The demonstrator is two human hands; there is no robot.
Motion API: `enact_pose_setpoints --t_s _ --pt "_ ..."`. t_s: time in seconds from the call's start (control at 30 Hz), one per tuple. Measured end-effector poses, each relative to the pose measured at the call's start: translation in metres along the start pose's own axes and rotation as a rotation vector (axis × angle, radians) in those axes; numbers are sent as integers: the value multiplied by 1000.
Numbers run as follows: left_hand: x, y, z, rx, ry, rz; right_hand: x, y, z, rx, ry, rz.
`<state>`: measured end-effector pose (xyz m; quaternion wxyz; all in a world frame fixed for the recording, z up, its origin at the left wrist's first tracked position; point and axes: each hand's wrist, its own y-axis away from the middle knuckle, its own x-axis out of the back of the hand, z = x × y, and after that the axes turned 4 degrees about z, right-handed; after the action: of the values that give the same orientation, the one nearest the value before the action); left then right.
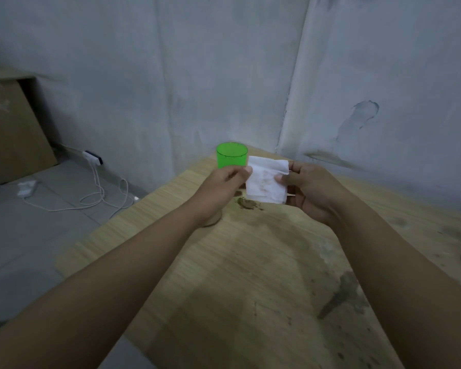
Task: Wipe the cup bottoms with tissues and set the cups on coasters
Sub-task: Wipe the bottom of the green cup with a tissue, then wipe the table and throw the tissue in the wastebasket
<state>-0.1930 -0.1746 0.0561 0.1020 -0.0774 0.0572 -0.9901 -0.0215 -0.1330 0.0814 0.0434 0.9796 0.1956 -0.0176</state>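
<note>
Both my arms reach forward over the table (250, 262) | my left hand (221, 182) and my right hand (309, 190) each pinch one side of the stained tissue (266, 182), thumbs on top | green cup (231, 155) upright just behind my left hand.

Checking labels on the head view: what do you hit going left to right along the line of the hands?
White cable on the floor → left hand → tissue → right hand. The green cup overlaps the left hand, so it is left out.

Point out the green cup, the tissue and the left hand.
green cup (230, 155), head view, upper side wall.
tissue (266, 182), head view, middle of the stained face.
left hand (225, 185), head view, back of the hand.
</note>
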Motion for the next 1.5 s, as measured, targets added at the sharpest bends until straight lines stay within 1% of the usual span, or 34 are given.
enact_pose_setpoints --t_s 0.03,0.1,0.3,0.43,0.53,0.6,0.73,0.83,0.9,0.97,1.03,1.1,1.13,1.2,1.27,1.4,1.5 --pt "1 3 3 31 66 -62 -2 4 -1 2 -2 -10" --pt "4 9 8 44 110 -89 -4 11 -3 3 2 -21" --pt "9 18 15 85 158 -65 -8 28 -9 7 -21 -13" --pt "8 20 16 58 198 -18 -9 35 -9 9 -104 -2" --pt "8 20 15 36 254 -26 -9 38 -10 24 -126 49" --pt "8 20 15 20 281 -38 -8 39 -12 32 -137 55" --pt "11 18 15 -42 225 -89 -7 40 -14 10 -128 38" --pt "11 16 16 -108 149 -72 -4 39 -16 -31 -168 36" --pt "9 16 17 -134 90 -71 -4 38 -17 -22 -183 52" --pt "8 15 19 -125 60 -65 -5 36 -16 31 -78 93" --pt "5 12 20 -46 123 -62 -4 32 -13 88 62 145" --pt "2 10 21 38 190 -101 -5 30 -12 140 130 180" --pt "0 10 21 44 171 -126 -5 29 -10 171 147 184" --pt "0 7 17 2 97 -168 -6 26 -6 225 187 187" --pt "1 4 16 -38 30 -175 -4 22 -4 252 275 189" --pt "1 -6 14 -104 -147 -150 4 11 -9 252 459 117" --pt "-2 -18 9 -150 -287 -94 4 -1 -11 263 654 59"
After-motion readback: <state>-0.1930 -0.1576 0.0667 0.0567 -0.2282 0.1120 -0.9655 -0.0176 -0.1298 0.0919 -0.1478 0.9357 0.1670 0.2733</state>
